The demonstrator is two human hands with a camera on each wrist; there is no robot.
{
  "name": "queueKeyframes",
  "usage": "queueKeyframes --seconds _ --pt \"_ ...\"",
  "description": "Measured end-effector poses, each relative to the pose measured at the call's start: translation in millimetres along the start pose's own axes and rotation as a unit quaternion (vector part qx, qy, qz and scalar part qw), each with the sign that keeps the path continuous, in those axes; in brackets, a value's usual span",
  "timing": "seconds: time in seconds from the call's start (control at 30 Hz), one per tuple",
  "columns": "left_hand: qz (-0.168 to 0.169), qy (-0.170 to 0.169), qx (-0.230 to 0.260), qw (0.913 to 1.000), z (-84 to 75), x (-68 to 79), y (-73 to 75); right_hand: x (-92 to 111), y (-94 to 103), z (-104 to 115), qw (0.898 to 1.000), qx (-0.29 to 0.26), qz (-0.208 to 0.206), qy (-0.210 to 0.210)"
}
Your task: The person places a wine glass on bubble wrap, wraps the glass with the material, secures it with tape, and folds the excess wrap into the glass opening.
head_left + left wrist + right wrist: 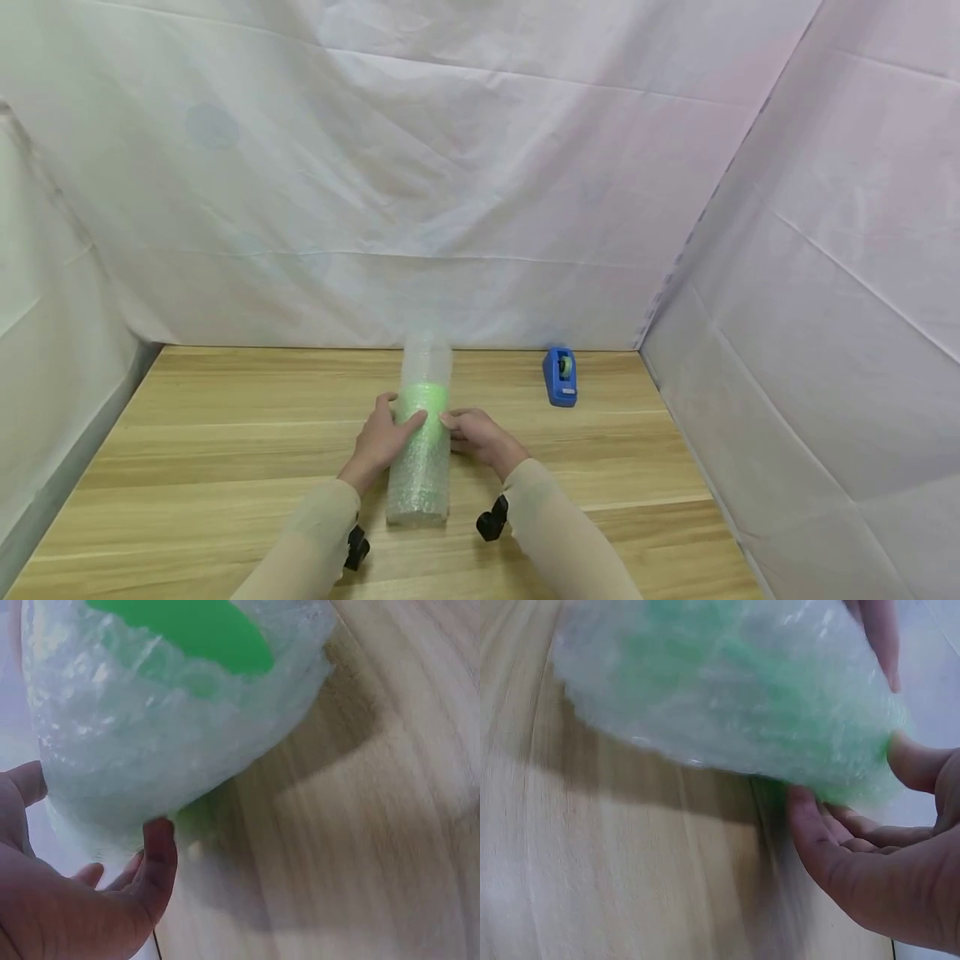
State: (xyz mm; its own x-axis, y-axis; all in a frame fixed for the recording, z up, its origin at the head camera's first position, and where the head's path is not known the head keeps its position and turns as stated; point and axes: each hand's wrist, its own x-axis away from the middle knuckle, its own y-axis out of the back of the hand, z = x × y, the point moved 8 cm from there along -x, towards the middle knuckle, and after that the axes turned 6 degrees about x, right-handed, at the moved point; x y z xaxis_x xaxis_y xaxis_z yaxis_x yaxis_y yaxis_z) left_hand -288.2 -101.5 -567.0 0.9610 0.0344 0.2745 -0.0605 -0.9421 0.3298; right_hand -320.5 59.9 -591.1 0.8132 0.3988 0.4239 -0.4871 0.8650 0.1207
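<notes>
A roll of bubble wrap (pixel 420 475) with something bright green inside lies lengthwise on the table, its long axis pointing away from me. My left hand (pixel 381 437) grips its left side, thumb over the top and fingers down the side. On the opposite side my right hand (pixel 483 437) holds it with the thumb near the top and the fingers curled low. In the left wrist view the green end (pixel 195 634) shows inside the bubble wrap's open end. The right wrist view has the fingertips (pixel 802 799) at the roll's lower edge.
A blue tape dispenser (pixel 561 379) with a roll of tape stands at the back right of the wooden table (pixel 247 433). White cloth walls (pixel 420 208) enclose the table at the back and both sides.
</notes>
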Motion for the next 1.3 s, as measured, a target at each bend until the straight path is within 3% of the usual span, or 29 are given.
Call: queueKeyframes --seconds 0.33,0.5,0.6,0.83,1.03,1.3 --pt "-0.037 -0.078 -0.049 0.995 -18.0 4.5 7.6 -1.2 3.1 2.0 0.999 0.006 -0.036 -0.017" --pt "-0.076 -0.133 -0.059 0.9864 -29.3 5.9 7.3 -0.9 3.2 4.8 0.998 0.033 -0.058 -0.019" --pt "-0.09 -0.148 -0.076 0.9819 -31.9 6.8 6.4 2.7 3.9 7.7 0.995 0.06 -0.081 -0.017" --pt "-0.115 -0.123 -0.099 0.9807 -31.0 9.3 11.8 12.2 8.1 19.3 0.984 0.133 -0.121 0.01" --pt "-0.108 -0.095 -0.105 0.984 -27.8 8.9 17.2 8.6 8.5 20.2 0.985 0.089 -0.135 0.051" --pt "-0.088 -0.069 -0.092 0.9894 -17.6 5.2 20.2 8.7 8.3 21.7 0.976 0.042 -0.199 0.077"
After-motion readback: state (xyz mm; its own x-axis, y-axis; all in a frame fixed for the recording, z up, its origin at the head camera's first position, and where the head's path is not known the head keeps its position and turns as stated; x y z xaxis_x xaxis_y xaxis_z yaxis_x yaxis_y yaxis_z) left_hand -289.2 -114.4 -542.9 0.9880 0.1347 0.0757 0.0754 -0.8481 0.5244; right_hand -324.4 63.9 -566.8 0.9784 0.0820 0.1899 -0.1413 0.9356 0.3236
